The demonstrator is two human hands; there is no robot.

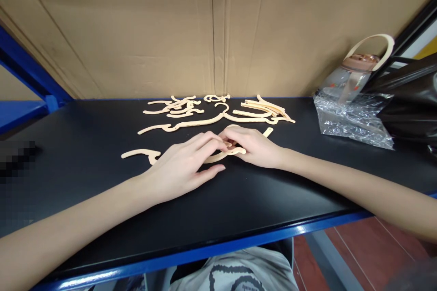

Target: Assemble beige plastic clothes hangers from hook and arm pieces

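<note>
Both my hands meet at the middle of a black tabletop point(85, 182) over a thin curved wooden piece point(218, 156). My left hand point(184, 166) lies over the piece with fingers stretched toward its right end and thumb flat on the table. My right hand point(254, 145) has its fingers curled, pinching the right end of the same piece. Another curved wooden piece point(141, 154) lies just left of my left hand. A scatter of similar pale wooden cut-outs point(211, 113) lies beyond the hands, toward the back.
A cardboard wall point(211, 27) closes the back of the table. At the right stand a crumpled clear plastic bag point(351, 118), a bottle with a loop handle point(355, 72) and a black bag point(413, 100). The table's blue front edge point(239, 241) runs near my lap.
</note>
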